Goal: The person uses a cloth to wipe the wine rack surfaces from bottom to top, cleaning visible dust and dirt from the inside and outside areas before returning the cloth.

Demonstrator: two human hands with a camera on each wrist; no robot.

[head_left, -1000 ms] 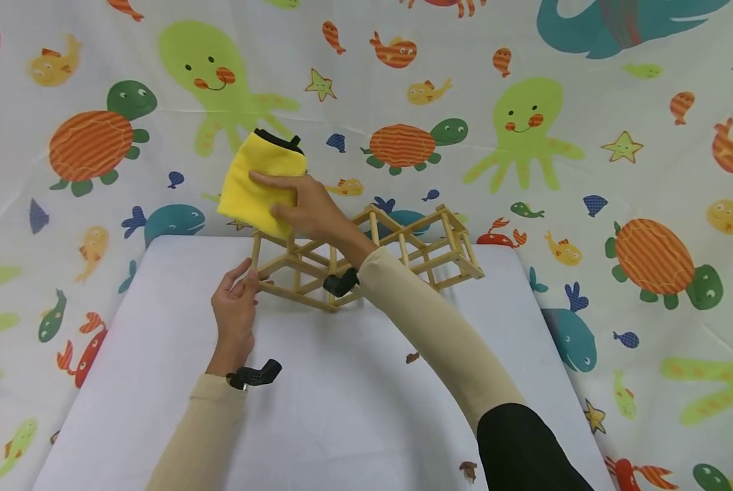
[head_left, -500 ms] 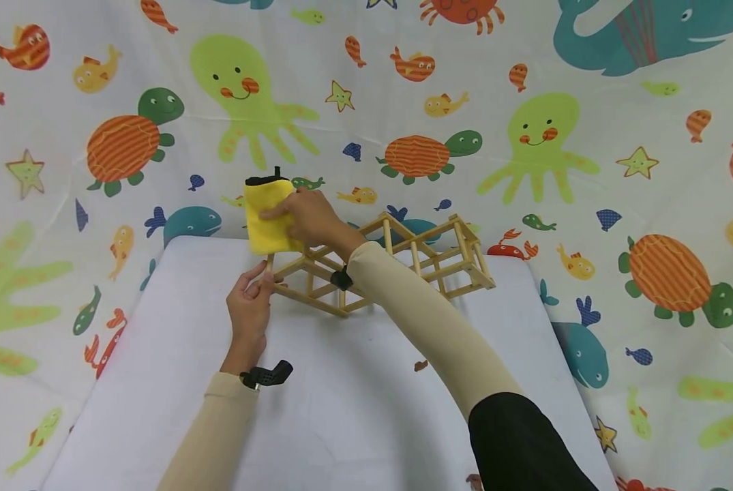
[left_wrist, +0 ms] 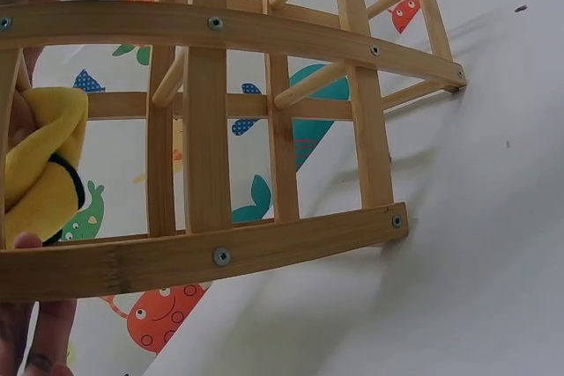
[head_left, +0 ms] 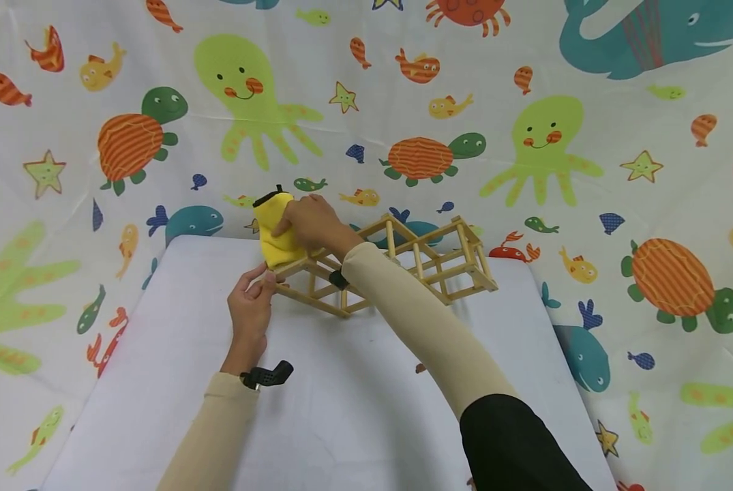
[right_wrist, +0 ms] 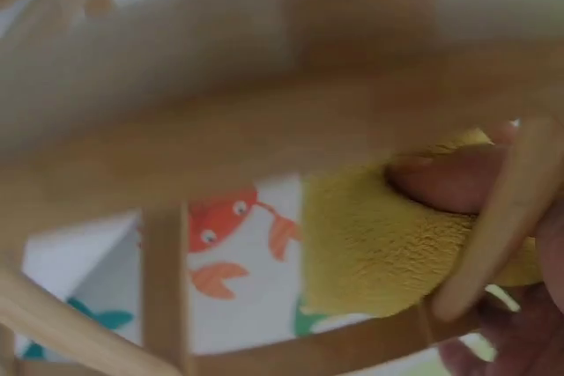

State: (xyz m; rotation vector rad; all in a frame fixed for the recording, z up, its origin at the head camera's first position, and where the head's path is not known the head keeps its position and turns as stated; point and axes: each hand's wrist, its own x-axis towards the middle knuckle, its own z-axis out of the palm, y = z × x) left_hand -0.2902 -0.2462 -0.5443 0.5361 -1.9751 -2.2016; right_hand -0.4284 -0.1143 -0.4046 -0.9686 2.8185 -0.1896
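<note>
A light wooden rack (head_left: 313,301) with wavy rails and round crossbars stands toward the back of the white table. My left hand (head_left: 249,310) grips its left end, fingers and thumb about the end of a rail. Held in my right hand (head_left: 317,221) is a yellow cloth (head_left: 272,221) with a black edge, pressed over the upper left end of the rack. Seen from the right wrist, the thumb lies on the fluffy cloth (right_wrist: 379,253) beside a crossbar. In the left wrist view, the folded cloth (left_wrist: 53,138) shows behind the screwed rails (left_wrist: 291,248).
The white table (head_left: 341,409) reaches back to a curtain (head_left: 317,54) printed with sea animals. A small brown scrap (head_left: 420,368) lies on the table near my right forearm. Black wrist cameras sit on both wrists, the left one (head_left: 268,374) sticking out sideways.
My right hand has lowered the yellow cloth from above the rack onto its left end, and the cloth is more bunched. My left hand keeps its grip. The head view has shifted slightly.
</note>
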